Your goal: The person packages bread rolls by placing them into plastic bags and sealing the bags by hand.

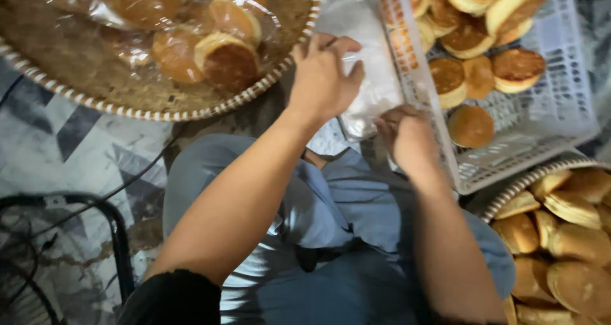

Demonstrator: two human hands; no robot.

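The clear plastic bag (372, 83) sits pinched between your two hands: your left hand (323, 77) closes its fingers on the top edge, your right hand (405, 132), blurred, grips its lower corner. One woven tray (137, 109) lies left, one white crate (560, 102) touching right.

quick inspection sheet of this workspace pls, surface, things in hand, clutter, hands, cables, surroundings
surface: patterned grey and white floor mat; the person sits on it, legs in blue trousers.
things in hand: clear plastic bag, held by both hands beside the white plastic crate.
clutter: round golden cakes in the crate; bagged cakes on a woven tray; more cakes in a second woven tray at lower right.
hands: left hand pinches the bag's top edge; right hand grips its lower edge, blurred.
cables: one dark cable across the mat.
surroundings: black wire frame at lower left; dim light.
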